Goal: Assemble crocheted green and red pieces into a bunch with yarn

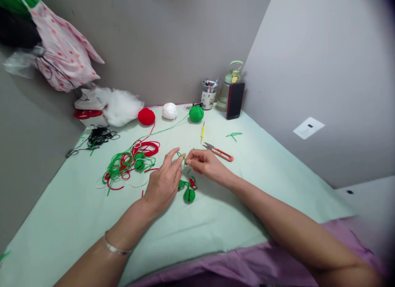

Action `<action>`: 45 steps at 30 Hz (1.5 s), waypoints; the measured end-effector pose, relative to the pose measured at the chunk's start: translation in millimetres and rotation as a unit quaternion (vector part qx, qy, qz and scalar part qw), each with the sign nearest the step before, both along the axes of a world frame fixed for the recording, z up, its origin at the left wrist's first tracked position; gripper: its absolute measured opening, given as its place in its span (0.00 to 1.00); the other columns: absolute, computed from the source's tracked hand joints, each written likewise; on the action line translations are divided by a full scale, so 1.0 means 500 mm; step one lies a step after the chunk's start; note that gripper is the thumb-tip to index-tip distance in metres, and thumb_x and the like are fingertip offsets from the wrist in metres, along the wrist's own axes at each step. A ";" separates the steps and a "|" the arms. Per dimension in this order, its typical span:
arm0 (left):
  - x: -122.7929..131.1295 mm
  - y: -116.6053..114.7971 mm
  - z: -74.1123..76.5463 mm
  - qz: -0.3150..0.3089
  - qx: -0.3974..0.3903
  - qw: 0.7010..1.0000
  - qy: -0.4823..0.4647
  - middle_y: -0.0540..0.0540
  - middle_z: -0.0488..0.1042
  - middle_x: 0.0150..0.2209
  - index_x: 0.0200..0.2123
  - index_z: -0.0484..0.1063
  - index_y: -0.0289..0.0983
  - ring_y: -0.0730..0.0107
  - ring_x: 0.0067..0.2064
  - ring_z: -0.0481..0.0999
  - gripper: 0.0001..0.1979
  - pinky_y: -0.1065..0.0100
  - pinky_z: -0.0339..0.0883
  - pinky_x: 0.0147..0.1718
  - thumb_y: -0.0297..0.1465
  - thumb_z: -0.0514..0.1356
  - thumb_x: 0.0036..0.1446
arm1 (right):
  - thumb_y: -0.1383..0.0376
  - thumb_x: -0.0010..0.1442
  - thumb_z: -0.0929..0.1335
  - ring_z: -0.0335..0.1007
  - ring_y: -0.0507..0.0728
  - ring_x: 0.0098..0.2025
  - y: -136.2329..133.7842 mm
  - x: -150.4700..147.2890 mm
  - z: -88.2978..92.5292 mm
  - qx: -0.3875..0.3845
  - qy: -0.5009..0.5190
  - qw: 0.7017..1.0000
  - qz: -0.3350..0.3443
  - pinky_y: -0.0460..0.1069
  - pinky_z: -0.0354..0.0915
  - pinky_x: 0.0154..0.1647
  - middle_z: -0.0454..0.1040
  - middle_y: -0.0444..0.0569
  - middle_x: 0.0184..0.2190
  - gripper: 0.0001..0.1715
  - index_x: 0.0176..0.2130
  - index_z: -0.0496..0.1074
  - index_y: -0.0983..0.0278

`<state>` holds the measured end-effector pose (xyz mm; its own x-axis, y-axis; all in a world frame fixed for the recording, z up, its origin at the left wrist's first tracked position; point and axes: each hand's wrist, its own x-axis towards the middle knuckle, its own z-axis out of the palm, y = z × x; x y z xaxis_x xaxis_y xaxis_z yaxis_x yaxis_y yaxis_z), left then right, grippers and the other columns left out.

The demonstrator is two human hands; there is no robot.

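Observation:
My left hand and my right hand meet over the middle of the pale green table, both pinched on a short green yarn strand between the fingertips. Just below them lies a small green crocheted piece with a red bit. A tangle of green and red yarn spreads to the left of my left hand. Orange-handled snips lie just beyond my right hand, with a yellow-handled crochet hook further back.
Red, white and green yarn balls sit along the back wall, beside white stuffing. A pen cup, a bottle and a phone fill the corner. Black yarn lies far left.

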<state>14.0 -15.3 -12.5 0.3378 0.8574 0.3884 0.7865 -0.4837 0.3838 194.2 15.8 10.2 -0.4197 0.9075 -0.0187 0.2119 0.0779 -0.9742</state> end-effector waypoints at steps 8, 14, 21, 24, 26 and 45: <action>-0.010 0.013 0.006 0.001 -0.103 0.970 -0.221 0.41 0.70 0.58 0.46 0.76 0.39 0.77 0.28 0.71 0.13 0.68 0.68 0.32 0.31 0.55 0.63 | 0.59 0.62 0.65 0.51 0.48 0.21 -0.015 -0.006 0.008 0.080 -0.038 0.995 -0.038 0.45 0.49 0.24 0.58 0.37 0.17 0.13 0.32 0.70 0.65; -0.010 0.025 0.021 0.034 -0.248 0.860 -0.445 0.44 0.75 0.51 0.35 0.76 0.36 0.82 0.23 0.61 0.10 0.72 0.59 0.23 0.37 0.65 0.54 | 0.63 0.64 0.64 0.53 0.48 0.22 -0.026 -0.011 -0.006 0.205 -0.157 0.964 -0.057 0.45 0.51 0.27 0.63 0.38 0.19 0.09 0.34 0.71 0.64; -0.004 0.023 0.030 0.047 -0.307 0.800 -0.513 0.43 0.76 0.51 0.31 0.76 0.34 0.86 0.21 0.57 0.10 0.74 0.53 0.20 0.36 0.68 0.49 | 0.64 0.65 0.64 0.56 0.48 0.22 -0.032 -0.014 -0.009 0.268 -0.224 0.935 -0.058 0.44 0.51 0.28 0.69 0.40 0.21 0.08 0.36 0.72 0.63; -0.003 0.021 0.032 0.049 -0.311 0.792 -0.522 0.43 0.76 0.51 0.30 0.76 0.34 0.87 0.20 0.57 0.10 0.73 0.51 0.19 0.35 0.68 0.48 | 0.64 0.66 0.63 0.60 0.49 0.24 -0.032 -0.015 -0.014 0.297 -0.254 0.919 -0.053 0.44 0.51 0.29 0.71 0.42 0.23 0.09 0.36 0.72 0.63; -0.002 0.021 0.033 0.050 -0.314 0.787 -0.529 0.42 0.76 0.51 0.29 0.76 0.34 0.87 0.20 0.57 0.10 0.73 0.51 0.19 0.35 0.69 0.47 | 0.64 0.66 0.62 0.61 0.50 0.25 -0.033 -0.016 -0.017 0.319 -0.279 0.904 -0.051 0.45 0.51 0.29 0.72 0.43 0.24 0.09 0.37 0.71 0.62; -0.004 0.021 0.032 0.039 -0.373 0.742 -0.556 0.57 0.62 0.21 0.31 0.69 0.36 0.80 0.21 0.59 0.09 0.76 0.52 0.21 0.33 0.65 0.47 | 0.64 0.69 0.59 0.62 0.52 0.25 -0.027 -0.012 -0.017 0.376 -0.384 0.840 -0.075 0.48 0.44 0.27 0.74 0.47 0.25 0.14 0.36 0.71 0.63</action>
<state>12.2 -4.6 3.4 0.1013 0.9740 -0.2024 -0.2033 0.2195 0.9542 188.3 2.4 1.7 -0.4268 0.8249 0.3705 0.8175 0.5271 -0.2319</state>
